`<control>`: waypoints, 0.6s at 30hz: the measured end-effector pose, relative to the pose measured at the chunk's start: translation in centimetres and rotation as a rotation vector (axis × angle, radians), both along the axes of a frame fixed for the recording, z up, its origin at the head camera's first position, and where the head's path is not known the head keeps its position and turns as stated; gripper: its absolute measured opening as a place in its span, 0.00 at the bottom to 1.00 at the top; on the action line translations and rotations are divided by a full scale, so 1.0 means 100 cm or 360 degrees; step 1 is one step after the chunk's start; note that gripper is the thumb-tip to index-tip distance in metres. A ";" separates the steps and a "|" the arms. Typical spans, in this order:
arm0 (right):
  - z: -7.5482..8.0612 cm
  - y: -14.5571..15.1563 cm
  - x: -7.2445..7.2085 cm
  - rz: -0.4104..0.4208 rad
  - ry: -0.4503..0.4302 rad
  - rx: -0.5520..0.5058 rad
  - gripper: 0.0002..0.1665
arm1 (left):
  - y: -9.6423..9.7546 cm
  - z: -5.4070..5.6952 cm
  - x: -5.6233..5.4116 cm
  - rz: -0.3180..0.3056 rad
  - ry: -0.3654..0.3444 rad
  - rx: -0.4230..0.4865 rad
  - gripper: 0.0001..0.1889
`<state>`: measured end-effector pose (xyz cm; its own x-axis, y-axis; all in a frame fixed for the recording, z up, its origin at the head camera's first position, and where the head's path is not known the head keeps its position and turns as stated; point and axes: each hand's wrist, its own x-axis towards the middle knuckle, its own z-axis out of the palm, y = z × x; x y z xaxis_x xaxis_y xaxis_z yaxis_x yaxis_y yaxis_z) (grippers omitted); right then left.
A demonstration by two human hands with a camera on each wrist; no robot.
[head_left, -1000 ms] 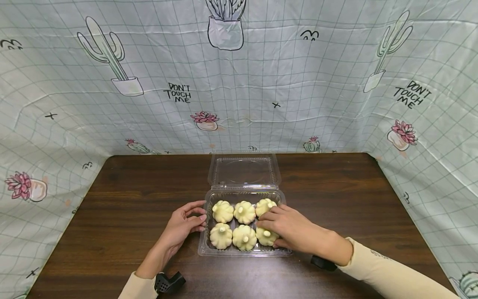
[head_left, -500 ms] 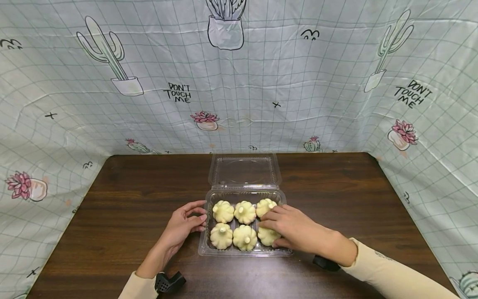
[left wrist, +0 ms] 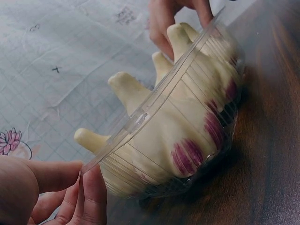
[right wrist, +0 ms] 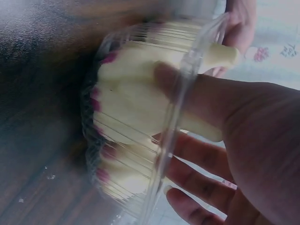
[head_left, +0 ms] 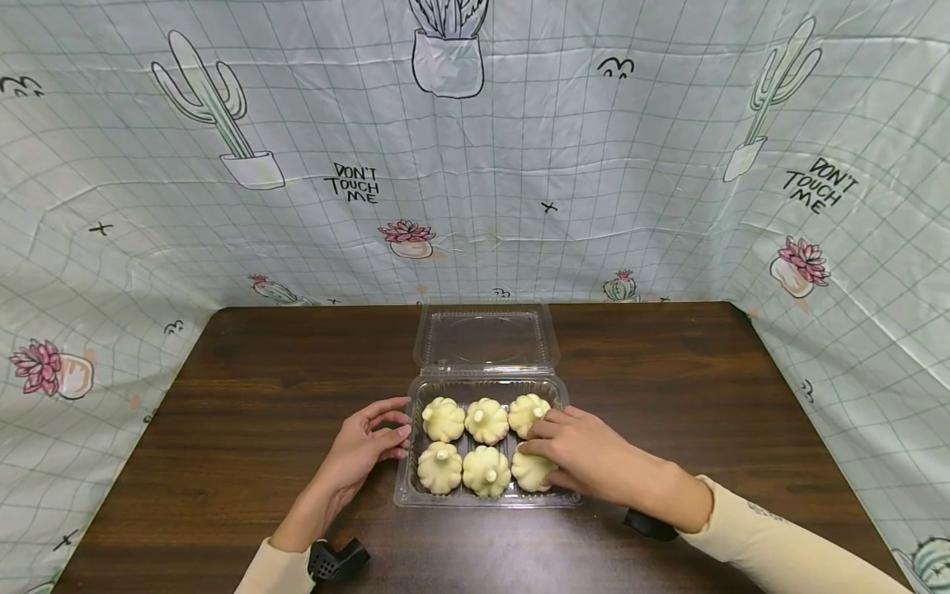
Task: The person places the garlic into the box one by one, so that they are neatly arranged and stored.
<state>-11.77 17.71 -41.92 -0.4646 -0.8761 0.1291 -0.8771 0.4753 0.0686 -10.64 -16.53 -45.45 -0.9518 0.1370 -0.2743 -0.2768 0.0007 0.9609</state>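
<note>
Lower centre: box was pinched by left grip, garlic by right grip; adjacent bulb risked being knocked through crowding.

The pale, green-gridded hanging cloth bears black lettering, "DON'T TOUCH ME", around ten o'clock; matching lettering stands between two and three.

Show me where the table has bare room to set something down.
The table is bare left of the left hand, right of the open lid, and just in front of the container. It is crowded at the container: six garlic bulbs sit inside, the right hand grips the near right one, and the left hand pinches the container's left side.
</note>
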 end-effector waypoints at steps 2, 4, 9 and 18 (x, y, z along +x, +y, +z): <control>-0.001 -0.001 0.000 -0.0012 0.0052 0.0000 0.25 | 0.000 0.000 0.000 -0.0001 0.0000 0.0003 0.27; -0.002 -0.001 0.001 -0.0024 0.0119 0.0001 0.25 | 0.000 -0.001 0.000 -0.0001 0.0000 0.0004 0.27; -0.006 -0.002 0.002 -0.0059 0.0290 0.0001 0.26 | 0.000 -0.001 0.000 0.0004 -0.0002 0.0001 0.27; -0.006 0.001 0.003 -0.0029 0.0351 -0.0086 0.28 | 0.000 -0.001 0.000 0.0005 -0.0005 0.0002 0.27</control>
